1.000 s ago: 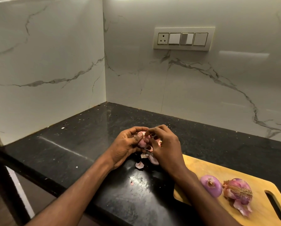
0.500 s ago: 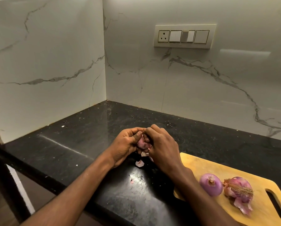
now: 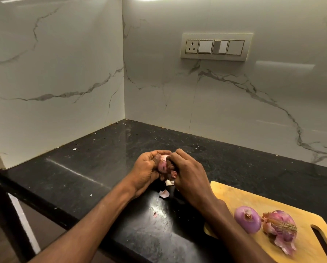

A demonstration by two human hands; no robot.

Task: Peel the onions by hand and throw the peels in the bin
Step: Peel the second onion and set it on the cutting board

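Note:
My left hand [image 3: 146, 170] grips a small pink onion [image 3: 162, 164] above the black counter. My right hand [image 3: 189, 175] curls over the onion's right side, its fingers pinching at the skin, and hides much of the onion. Loose peel pieces [image 3: 164, 193] lie on the counter just below both hands. On the wooden cutting board [image 3: 253, 202] at the right sit a peeled purple onion [image 3: 247, 219] and an onion with loose skin and dry roots [image 3: 280, 227]. No bin is in view.
The black stone counter [image 3: 94, 168] runs into a corner of white marble walls. A switch panel [image 3: 216, 47] is on the back wall. The counter's front edge [image 3: 50, 207] drops off at the lower left. A tiny peel scrap [image 3: 155, 215] lies near the glare.
Both hands have stayed together on the onion, shifting slightly while the right fingers worked at its skin. The onions on the board have not moved.

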